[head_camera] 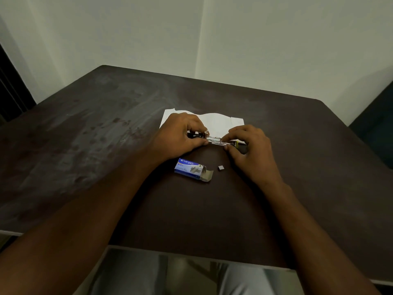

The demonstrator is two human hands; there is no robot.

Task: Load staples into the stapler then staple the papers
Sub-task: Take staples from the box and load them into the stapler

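Note:
A small stapler [214,139] with a shiny metal staple channel lies between my two hands at the table's middle. My left hand [180,135] grips its dark left end. My right hand [248,145] pinches its right end, thumb below and fingers above. White papers [219,122] lie flat just behind the stapler, partly hidden by both hands. A blue staple box [191,168] with its flap open lies in front of my left hand. A short block of staples [221,167] rests loose on the table beside the box.
The dark brown table [106,135] runs wide to the left and right. Pale walls meet in a corner behind it. A dark seat [376,133] stands at the right edge. My lap shows below the table's near edge.

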